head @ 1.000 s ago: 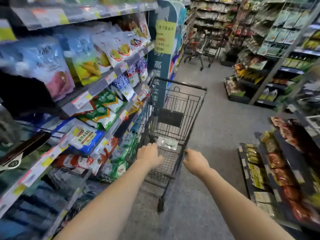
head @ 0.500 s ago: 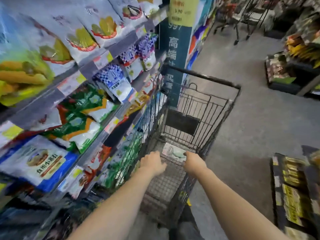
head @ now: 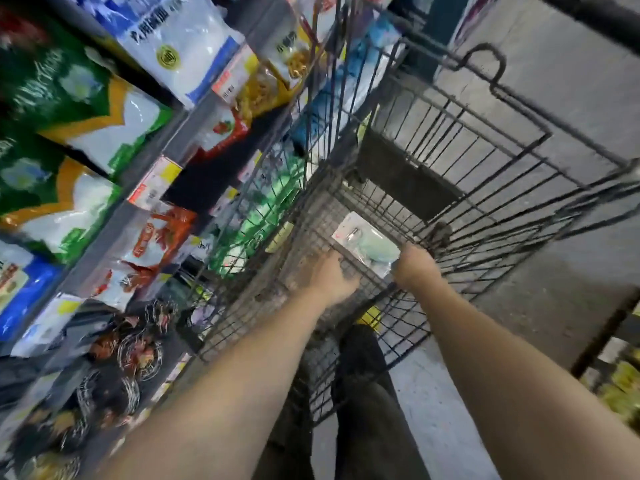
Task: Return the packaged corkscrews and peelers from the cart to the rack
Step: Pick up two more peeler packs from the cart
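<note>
A black wire shopping cart (head: 485, 161) stands tilted in the view, close beside a store shelf (head: 162, 168) on the left. The shelf carries green, orange and white plastic bags (head: 97, 116) and, above them, white and blue bags (head: 180, 39), with price tags along its edges.

On the mesh floor of the cart, near its closest end, lies a flat packaged item (head: 367, 242). It is a white backing card under clear, glossy plastic, with a pale green shape in the middle and a small metallic part towards its upper left corner. Blur hides whether it is a corkscrew or a peeler. It lies flat, between the two hands and just beyond them.

The left hand (head: 334, 277) has its fingers curled over the bar at the cart's near end and grips it. The right hand (head: 414, 266) grips the same bar just beside it, knuckles up, fingers wrapped round. Both bare forearms reach forward from the bottom of the view.

Below the arms show dark trousers (head: 367, 393) and a grey floor (head: 554, 81).
</note>
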